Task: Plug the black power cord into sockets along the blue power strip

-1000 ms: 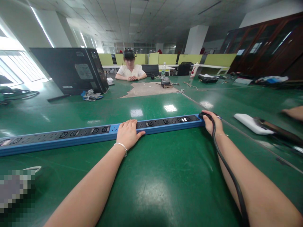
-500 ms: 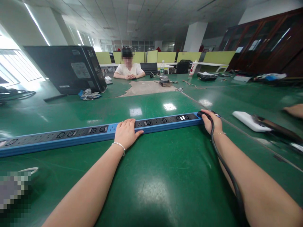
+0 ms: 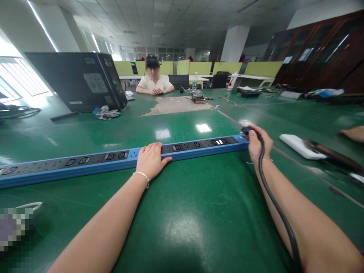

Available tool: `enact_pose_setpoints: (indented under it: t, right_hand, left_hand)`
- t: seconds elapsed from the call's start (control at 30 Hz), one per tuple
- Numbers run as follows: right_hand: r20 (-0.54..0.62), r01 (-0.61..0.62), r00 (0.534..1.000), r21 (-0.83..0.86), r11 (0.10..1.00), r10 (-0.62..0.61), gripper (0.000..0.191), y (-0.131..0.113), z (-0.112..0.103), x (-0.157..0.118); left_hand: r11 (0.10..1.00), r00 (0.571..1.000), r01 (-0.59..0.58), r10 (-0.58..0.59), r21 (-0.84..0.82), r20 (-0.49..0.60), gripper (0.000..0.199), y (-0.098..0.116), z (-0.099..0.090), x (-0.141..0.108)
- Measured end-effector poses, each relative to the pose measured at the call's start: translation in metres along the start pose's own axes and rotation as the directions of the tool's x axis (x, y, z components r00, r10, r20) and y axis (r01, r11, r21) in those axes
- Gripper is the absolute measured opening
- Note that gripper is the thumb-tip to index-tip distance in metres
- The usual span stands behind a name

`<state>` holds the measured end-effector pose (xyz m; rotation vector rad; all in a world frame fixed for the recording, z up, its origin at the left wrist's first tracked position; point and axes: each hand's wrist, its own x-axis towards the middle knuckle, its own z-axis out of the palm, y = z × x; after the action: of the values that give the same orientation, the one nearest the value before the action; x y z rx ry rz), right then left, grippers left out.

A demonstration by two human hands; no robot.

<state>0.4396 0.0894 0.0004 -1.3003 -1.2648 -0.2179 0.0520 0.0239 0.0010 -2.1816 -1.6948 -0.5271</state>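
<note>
A long blue power strip [image 3: 196, 151] with black socket panels lies across the green table. My left hand [image 3: 151, 158] is laid over its middle, fingers across the top and thumb along the near side, gripping it. At the strip's right end, my right hand [image 3: 260, 142] pinches a black plug [image 3: 247, 130], raised slightly above the blue end piece. From the plug a black cable [image 3: 274, 203] runs down along my right forearm. The plug's face is hidden.
A black computer case [image 3: 76, 81] and gloves [image 3: 106, 113] are at the back left. Across the table [image 3: 182, 227] sits a person [image 3: 155, 84]. To the right lie a white object [image 3: 298, 146] and another person's hand [image 3: 354, 133]. A blurred device [image 3: 13, 227] is near left.
My right hand has moved up and slightly right with the plug, away from the strip's end, uncovering more of it. The left hand stays on the strip.
</note>
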Motion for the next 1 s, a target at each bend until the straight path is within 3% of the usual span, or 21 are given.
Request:
enact_pose_setpoints:
  t: [0.13,0.4,0.8,1.0]
  right_hand:
    - [0.162,-0.009,0.987,-0.022,1.0,0.012,0.031,-0.007,0.003,-0.007]
    - [0.247,0.045,0.969,-0.141,0.989,-0.009,0.033,-0.005,0.006,-0.009]
    - [0.302,0.145,0.95,-0.217,0.965,-0.075,0.034,-0.012,0.005,-0.017]
    - [0.282,0.104,0.959,-0.224,0.969,-0.038,0.036,-0.012,0.004,-0.026]
  left_hand:
    - [1.0,1.0,0.002,-0.002,0.003,0.008,0.061,-0.001,0.0,0.0]
    - [1.0,1.0,0.001,-0.001,-0.019,0.014,0.06,-0.001,0.0,0.0]
    - [1.0,1.0,0.013,-0.012,-0.028,0.025,0.06,0.0,0.0,0.0]
    - [0.999,0.999,0.024,-0.023,-0.024,0.038,0.058,0.001,-0.001,0.0]
